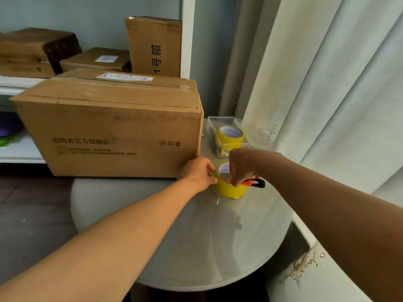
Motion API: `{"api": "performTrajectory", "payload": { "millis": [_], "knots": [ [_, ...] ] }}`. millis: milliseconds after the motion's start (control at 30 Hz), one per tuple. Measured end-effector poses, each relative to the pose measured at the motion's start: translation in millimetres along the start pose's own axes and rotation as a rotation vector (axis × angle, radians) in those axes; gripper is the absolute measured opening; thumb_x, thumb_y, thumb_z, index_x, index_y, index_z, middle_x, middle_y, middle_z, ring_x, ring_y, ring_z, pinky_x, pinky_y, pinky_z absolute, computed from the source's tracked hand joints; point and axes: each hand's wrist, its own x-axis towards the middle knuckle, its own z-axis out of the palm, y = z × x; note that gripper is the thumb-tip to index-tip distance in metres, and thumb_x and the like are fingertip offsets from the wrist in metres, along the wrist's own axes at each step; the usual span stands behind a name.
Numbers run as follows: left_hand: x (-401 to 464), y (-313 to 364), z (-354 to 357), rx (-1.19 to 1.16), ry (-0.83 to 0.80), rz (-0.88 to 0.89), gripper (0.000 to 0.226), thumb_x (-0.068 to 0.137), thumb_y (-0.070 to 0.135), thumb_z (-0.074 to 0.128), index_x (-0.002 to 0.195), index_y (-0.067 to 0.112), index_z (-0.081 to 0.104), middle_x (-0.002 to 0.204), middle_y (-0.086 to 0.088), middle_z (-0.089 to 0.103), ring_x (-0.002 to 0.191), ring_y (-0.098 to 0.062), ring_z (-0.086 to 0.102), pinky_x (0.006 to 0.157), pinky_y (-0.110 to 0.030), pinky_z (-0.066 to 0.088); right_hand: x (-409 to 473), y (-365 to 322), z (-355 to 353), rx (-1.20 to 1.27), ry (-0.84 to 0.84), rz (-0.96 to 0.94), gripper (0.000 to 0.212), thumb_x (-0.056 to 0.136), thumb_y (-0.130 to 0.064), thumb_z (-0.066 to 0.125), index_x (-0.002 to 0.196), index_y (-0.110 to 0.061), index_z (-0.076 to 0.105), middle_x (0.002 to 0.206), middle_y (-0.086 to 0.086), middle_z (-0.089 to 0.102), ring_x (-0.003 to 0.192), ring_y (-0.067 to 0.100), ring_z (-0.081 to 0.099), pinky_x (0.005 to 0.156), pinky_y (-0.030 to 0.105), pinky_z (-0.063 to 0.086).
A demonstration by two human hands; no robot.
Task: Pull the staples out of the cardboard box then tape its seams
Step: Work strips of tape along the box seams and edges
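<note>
Tape is what I am busy with: the yellow tape roll point(229, 184) stands on the round table point(196, 247) just beside the near right corner of the cardboard box point(109, 131). My left hand point(197, 173) pinches the roll's side, fingers curled against it, and my right hand point(242, 165) grips an orange-and-black tool point(254, 183) over the roll's top. I judge this as freeing a strip, so the taping step is in hand; next I must carry the end up to the box's top seam. Right of the box, a clear tray point(224, 120) holds a second roll point(230, 136). Behind it, an upright box point(153, 46) reads "1号箱"; the box's own print is too blurred to read.
</note>
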Motion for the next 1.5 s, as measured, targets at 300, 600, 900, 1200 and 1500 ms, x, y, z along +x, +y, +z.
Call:
{"api": "performTrajectory", "payload": {
  "millis": [300,600,900,1200,1500],
  "knots": [
    [-3,-6,5,-0.002,0.153,-0.047,0.017,0.081,0.019,0.070,0.069,0.024,0.059,0.092,-0.002,0.071,0.091,-0.024,0.065,0.075,-0.031,0.053,19,-5,18,0.227,0.195,0.000,0.037,0.083,-0.033,0.069,0.072,-0.012,0.040,0.062,0.002,0.036,0.076,0.027,0.044,0.065,0.027,0.036],
    [-17,-8,0,0.058,0.113,0.003,0.016,0.084,0.020,0.068,0.072,0.026,0.058,0.093,0.001,0.070,0.092,-0.021,0.063,0.073,-0.031,0.049,19,-1,49,0.324,0.186,0.137,0.052,0.078,-0.032,0.077,0.119,-0.011,0.055,0.120,0.010,0.060,0.112,0.031,0.057,0.084,0.033,0.044],
    [-44,-2,4,0.224,0.126,0.190,0.004,0.089,0.028,0.061,0.092,0.027,0.063,0.099,0.007,0.067,0.098,-0.017,0.059,0.068,-0.027,0.037,12,0,46,0.294,0.196,0.180,0.056,0.081,-0.029,0.075,0.128,-0.012,0.050,0.129,0.011,0.056,0.119,0.031,0.054,0.090,0.036,0.045],
    [-26,-21,-5,-0.090,-0.025,0.040,0.024,0.084,0.013,0.067,0.068,0.026,0.057,0.079,0.003,0.062,0.085,-0.022,0.061,0.074,-0.040,0.055,4,-5,10,0.260,0.138,0.019,0.036,0.080,-0.041,0.071,0.076,-0.012,0.051,0.074,0.002,0.049,0.081,0.024,0.048,0.067,0.027,0.036],
    [-34,-25,4,-0.054,0.099,-0.014,0.010,0.083,0.021,0.068,0.078,0.026,0.062,0.087,0.004,0.065,0.089,-0.020,0.062,0.077,-0.034,0.052,9,-23,29,0.155,0.045,-0.013,0.048,0.068,-0.043,0.082,0.077,-0.015,0.044,0.071,0.000,0.042,0.081,0.022,0.047,0.069,0.028,0.038]
  ]
}}
